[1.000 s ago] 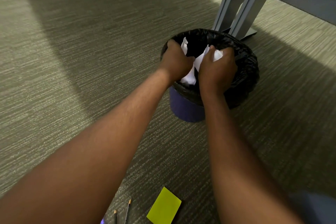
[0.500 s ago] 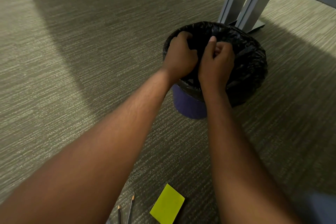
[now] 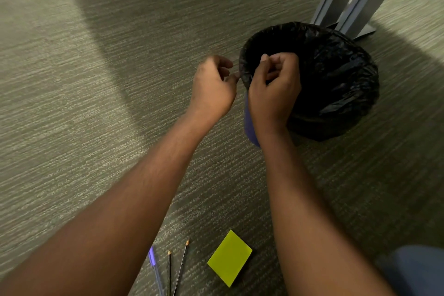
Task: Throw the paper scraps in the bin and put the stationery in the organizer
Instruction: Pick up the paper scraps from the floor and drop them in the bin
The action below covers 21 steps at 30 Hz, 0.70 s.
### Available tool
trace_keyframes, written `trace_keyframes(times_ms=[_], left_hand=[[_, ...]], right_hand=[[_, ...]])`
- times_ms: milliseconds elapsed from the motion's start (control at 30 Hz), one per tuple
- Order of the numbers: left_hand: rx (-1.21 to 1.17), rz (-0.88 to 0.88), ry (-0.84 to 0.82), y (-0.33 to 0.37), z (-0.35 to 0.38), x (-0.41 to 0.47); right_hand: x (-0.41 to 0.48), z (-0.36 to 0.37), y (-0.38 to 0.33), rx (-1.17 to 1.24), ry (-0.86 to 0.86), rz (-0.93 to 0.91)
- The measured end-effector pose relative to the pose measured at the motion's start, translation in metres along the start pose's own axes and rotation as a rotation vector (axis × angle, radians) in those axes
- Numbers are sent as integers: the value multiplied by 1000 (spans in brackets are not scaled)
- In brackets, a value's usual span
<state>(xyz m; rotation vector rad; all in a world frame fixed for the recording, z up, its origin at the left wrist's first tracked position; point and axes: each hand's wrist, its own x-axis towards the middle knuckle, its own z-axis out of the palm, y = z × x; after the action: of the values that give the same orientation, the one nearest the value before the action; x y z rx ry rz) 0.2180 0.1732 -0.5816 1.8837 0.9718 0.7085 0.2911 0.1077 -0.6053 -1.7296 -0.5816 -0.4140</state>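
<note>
Two hands at the bin [image 3: 336, 84], nothing visible in either. Left hand [image 3: 212, 89] just beside the rim, outside it, fingers loosely curled, thumb near forefinger, no scrap seen between them. Right hand [image 3: 274, 90] over the near rim, fingers bent inward in a loose fist; contact with the black liner cannot be told, nor whether any small scrap sits inside the curl. No paper visible in the dark mouth of the bin; contents hidden by shadow. Bin upright on the carpet [image 3: 96, 127], set against the foot of a grey desk leg [image 3: 348, 5], liner folded down over a purple wall. Placement likely chosen for reach: close enough for both arms to arrive from a seated or kneeling position. Four stationery items flat on the carpet near the lower edge, well apart from the bin: one purple pen [image 3: 155, 269], two pencils [image 3: 176, 269] side by side with tips pointing toward the bin, one yellow sticky pad [image 3: 229, 258] just right of them. Probably laid there for later collection. No organizer in view. Judgement: scrap disposal apparently finished or nearly so; stationery stage not yet begun. Risk: bin light and open-topped, easily tipped by a snag on the liner.
</note>
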Motion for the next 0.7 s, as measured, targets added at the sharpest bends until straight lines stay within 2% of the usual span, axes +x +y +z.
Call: trace_keyframes(times_ms=[267,700], left_hand=[[17,-90,-80,-23,-20,-34],[257,-166,-175,-93,-17,-84]], right_hand=[[-48,-10,1,-47,-95,7],[-139,-22,25,-194,-380,233]])
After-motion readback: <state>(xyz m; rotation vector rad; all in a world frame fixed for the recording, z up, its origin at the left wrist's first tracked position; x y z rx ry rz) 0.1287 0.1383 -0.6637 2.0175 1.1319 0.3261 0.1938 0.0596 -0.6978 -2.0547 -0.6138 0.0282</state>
